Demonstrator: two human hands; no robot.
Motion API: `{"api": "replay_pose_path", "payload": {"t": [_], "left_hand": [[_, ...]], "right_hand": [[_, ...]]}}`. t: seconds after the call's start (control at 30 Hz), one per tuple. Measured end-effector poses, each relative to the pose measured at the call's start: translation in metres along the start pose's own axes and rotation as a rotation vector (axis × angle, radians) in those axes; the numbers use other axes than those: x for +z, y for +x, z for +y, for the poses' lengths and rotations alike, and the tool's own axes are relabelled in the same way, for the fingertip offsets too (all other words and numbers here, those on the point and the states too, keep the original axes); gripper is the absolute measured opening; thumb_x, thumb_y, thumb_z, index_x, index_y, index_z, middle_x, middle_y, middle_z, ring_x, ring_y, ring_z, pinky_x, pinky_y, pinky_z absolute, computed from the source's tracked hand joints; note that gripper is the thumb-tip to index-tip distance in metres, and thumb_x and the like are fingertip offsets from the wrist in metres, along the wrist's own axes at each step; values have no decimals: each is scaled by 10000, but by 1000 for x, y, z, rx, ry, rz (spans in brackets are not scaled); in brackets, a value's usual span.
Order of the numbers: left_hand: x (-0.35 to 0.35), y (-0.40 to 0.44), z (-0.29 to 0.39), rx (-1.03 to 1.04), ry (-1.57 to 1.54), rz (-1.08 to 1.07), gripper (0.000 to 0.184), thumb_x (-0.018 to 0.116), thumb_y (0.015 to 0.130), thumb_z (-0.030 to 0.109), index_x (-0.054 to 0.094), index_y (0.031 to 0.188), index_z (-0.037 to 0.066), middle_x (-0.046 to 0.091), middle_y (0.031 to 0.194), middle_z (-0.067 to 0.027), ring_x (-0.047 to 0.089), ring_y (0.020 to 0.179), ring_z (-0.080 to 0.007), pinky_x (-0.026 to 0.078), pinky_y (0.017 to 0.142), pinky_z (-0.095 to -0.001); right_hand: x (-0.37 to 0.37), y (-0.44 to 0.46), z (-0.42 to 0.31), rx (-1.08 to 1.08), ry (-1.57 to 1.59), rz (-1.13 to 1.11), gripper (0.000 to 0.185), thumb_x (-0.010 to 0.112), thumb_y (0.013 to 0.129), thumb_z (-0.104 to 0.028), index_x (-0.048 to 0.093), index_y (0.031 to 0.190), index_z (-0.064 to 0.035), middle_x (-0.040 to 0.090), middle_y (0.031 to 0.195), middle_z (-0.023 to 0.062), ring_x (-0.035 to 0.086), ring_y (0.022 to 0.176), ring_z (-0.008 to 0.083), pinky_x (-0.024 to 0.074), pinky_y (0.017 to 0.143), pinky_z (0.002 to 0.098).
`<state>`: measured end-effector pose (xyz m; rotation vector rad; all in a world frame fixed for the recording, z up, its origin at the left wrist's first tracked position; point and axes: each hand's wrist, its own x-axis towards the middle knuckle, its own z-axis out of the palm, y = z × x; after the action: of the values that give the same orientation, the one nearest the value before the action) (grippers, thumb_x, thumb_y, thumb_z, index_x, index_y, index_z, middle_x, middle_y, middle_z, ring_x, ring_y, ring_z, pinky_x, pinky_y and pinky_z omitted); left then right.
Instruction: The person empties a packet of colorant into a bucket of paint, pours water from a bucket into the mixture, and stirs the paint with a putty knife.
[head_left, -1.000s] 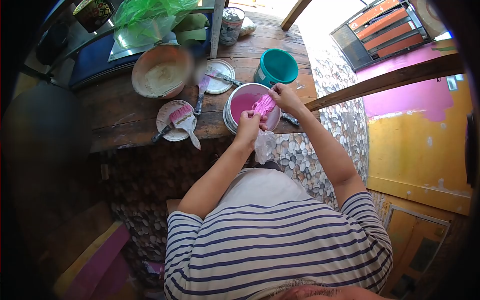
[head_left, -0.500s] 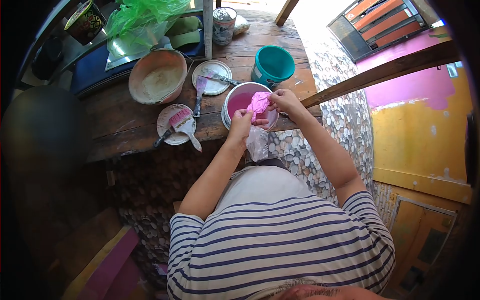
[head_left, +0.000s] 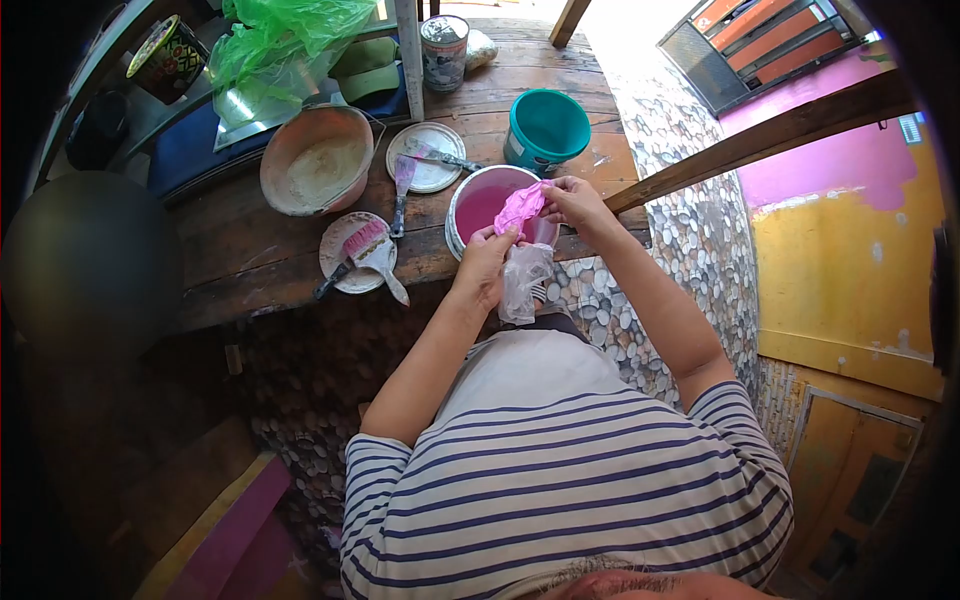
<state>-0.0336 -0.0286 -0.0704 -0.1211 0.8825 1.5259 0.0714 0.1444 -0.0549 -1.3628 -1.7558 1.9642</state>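
Over a white bucket [head_left: 455,215] with pink paint inside, both hands hold a crumpled plastic bag [head_left: 520,207]. Its upper part is pink, while the clear lower part hangs below the fingers. My left hand [head_left: 484,264] is closed around the middle of the bag. With fingertips pinched, my right hand [head_left: 577,206] grips the pink upper end. The teal bucket [head_left: 548,130] stands just behind the white one. To the left, a paint-stained scraper [head_left: 403,185] leans by a white lid [head_left: 425,140] that carries another scraper.
A wide brush [head_left: 372,250] with pink bristles rests on a second lid [head_left: 333,238], beside a dark handle. Farther back are a wide basin [head_left: 277,160], a paint can [head_left: 444,60] and a green plastic bag [head_left: 280,50]. A wooden beam [head_left: 740,145] crosses at right.
The pink part of the bag is stretched longer between the hands, and the clear part hangs lower and more spread. Both hands stay over the bucket; the view has shifted slightly.
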Motion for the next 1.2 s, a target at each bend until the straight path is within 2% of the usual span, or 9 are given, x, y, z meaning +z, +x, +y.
{"api": "replay_pose_path", "payload": {"t": [0.13,0.3,0.43,0.63,0.7,0.83,0.9,1.0,1.2], "left_hand": [[12,8,-7,109,-10,71,273,644,944,97,545,1185,16,656,971,-66,650,849,-168,565,751,-322],[18,14,-11,75,5,154,373,653,939,84,486,1265,18,655,1056,-79,639,935,-163,538,783,-301],[18,21,-19,105,-19,139,330,643,951,113,516,1242,19,657,1095,-91,640,963,-166,516,833,-300],[15,29,-36,134,-171,19,255,498,1033,232,595,1143,24,667,1079,-98,646,966,-183,511,855,-328],[15,30,-41,-108,-323,-149,263,455,1046,226,602,1131,25,670,1036,-101,649,949,-197,521,838,-342],[28,35,-45,34,-239,-12,291,453,1045,258,609,1111,20,668,1017,-109,649,944,-211,528,827,-349],[32,41,-45,21,-165,83,343,416,1052,286,610,1077,4,669,986,-129,654,895,-230,539,801,-362],[33,53,-44,-33,-190,135,338,385,1036,226,622,993,-10,669,905,-137,648,807,-242,549,754,-375],[35,54,-30,-59,-151,144,241,404,920,66,612,825,-10,647,791,-134,635,743,-239,547,695,-359]], "right_hand": [[7,-17,12,155,148,-82,411,649,940,-364,592,1018,36,652,867,80,665,757,137,538,636,254],[10,-49,18,102,98,-209,431,675,922,-441,629,1004,-20,630,905,47,576,752,94,469,676,235],[17,-66,6,196,-176,-199,373,651,957,-374,628,1018,-6,616,931,19,547,851,71,453,764,250],[21,-61,17,-16,-255,-159,229,586,1000,-214,615,1049,8,623,936,12,550,869,77,456,791,248],[24,-62,14,-77,-259,-122,277,587,979,-248,632,986,25,655,917,73,596,845,144,481,787,310],[26,-58,24,-153,-368,-63,292,553,983,-234,613,1009,50,677,952,172,647,880,240,492,809,362],[29,-70,12,-214,-601,-20,328,502,996,-253,578,1041,63,652,976,284,647,940,404,485,832,446],[31,-72,11,-174,-712,-24,343,461,1003,-266,537,1059,64,613,990,344,593,972,496,460,844,516],[33,-82,-1,-181,-818,-96,366,406,1036,-309,534,1069,32,623,1006,308,596,982,473,457,842,505]]}}
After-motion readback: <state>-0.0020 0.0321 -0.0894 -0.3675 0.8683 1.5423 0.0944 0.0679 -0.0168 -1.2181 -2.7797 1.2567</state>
